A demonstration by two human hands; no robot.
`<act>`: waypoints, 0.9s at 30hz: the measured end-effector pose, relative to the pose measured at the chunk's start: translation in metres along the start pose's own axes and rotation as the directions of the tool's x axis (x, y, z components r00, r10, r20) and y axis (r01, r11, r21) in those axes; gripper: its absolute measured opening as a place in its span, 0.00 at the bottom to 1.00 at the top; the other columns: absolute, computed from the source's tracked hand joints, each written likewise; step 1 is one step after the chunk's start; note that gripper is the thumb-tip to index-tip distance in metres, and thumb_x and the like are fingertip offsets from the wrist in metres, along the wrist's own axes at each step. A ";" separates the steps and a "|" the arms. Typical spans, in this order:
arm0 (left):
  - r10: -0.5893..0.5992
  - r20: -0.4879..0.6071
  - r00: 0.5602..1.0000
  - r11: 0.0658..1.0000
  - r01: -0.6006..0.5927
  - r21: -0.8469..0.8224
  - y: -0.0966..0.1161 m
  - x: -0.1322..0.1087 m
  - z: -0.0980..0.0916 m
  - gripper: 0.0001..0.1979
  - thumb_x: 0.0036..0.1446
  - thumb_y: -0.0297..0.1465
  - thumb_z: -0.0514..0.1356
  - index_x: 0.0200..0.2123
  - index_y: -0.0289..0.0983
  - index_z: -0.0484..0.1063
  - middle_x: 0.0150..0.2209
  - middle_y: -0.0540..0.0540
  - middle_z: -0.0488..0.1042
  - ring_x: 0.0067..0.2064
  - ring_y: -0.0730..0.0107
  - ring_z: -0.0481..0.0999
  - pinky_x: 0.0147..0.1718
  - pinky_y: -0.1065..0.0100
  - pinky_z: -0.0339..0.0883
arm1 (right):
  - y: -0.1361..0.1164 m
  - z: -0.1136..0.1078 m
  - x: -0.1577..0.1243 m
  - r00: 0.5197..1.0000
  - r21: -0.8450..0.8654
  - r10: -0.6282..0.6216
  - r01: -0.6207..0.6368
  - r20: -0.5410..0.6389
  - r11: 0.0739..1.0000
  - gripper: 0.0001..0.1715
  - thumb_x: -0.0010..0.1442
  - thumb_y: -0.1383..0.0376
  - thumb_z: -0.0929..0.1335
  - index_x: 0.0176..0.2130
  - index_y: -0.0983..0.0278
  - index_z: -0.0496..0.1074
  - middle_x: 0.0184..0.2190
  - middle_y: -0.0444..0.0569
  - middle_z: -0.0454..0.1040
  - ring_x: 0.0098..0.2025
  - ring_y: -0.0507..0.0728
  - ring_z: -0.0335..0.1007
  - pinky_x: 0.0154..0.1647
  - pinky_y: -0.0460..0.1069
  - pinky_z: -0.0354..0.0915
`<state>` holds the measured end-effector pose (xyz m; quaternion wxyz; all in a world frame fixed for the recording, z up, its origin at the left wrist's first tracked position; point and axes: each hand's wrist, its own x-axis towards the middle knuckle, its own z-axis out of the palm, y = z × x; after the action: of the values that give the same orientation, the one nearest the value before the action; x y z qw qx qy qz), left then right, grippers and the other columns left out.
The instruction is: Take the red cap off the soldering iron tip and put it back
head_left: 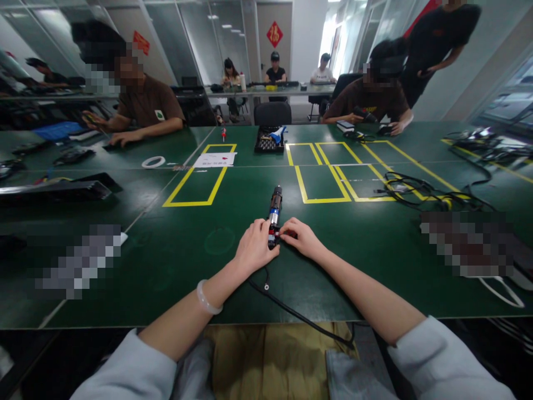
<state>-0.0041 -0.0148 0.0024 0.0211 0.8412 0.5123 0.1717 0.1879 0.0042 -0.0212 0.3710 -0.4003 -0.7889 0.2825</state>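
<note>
A slim, dark cylindrical device (275,206) lies on the green table, with a silver and blue section midway and red parts exposed near its close end. Around that near end my left hand (255,248) is closed, holding it against the tabletop. My right hand (302,238) has its thumb and fingers pinched together at the device's right side; whatever is between the fingertips is too small to make out. A black cable (297,315) runs from below my left hand over the table's front edge. A short lead with a ring end (266,286) lies beside it.
Yellow tape outlines (325,201) mark the table ahead. Farther back are a black parts tray (261,146), a white sheet (215,159), a red screwdriver (224,133) and a tape roll (153,162). Coiled cables (410,186) lie right. Co-workers sit across the table.
</note>
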 end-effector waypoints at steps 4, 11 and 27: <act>-0.046 0.025 0.999 0.998 0.045 0.038 0.005 0.002 -0.003 0.31 0.55 0.47 0.58 0.57 0.36 0.59 0.49 0.38 0.64 0.47 0.54 0.69 0.43 0.59 0.66 | -0.001 -0.001 -0.001 1.000 0.015 0.001 -0.001 -0.017 1.000 0.06 0.61 0.66 0.67 0.37 0.64 0.75 0.33 0.48 0.71 0.31 0.51 0.66 0.35 0.47 0.62; -0.132 0.046 0.990 0.980 0.124 0.159 0.014 0.014 -0.003 0.30 0.59 0.46 0.54 0.60 0.38 0.58 0.46 0.39 0.65 0.46 0.54 0.68 0.41 0.60 0.64 | -0.001 -0.001 -0.003 0.997 0.090 0.063 -0.059 -0.038 0.994 0.08 0.62 0.64 0.66 0.39 0.64 0.73 0.32 0.46 0.75 0.30 0.51 0.68 0.34 0.47 0.64; -0.164 0.069 0.984 0.951 0.139 0.278 -0.049 0.007 -0.025 0.33 0.59 0.48 0.53 0.64 0.39 0.56 0.48 0.37 0.66 0.45 0.53 0.68 0.42 0.60 0.63 | 0.005 -0.003 -0.004 0.996 0.136 0.085 -0.084 0.002 0.987 0.12 0.62 0.61 0.65 0.43 0.64 0.71 0.32 0.45 0.73 0.30 0.50 0.64 0.34 0.46 0.63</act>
<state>-0.0507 0.0105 0.0178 -0.0582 0.8013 0.5924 0.0591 0.1941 0.0040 -0.0248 0.3867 -0.4078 -0.7494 0.3501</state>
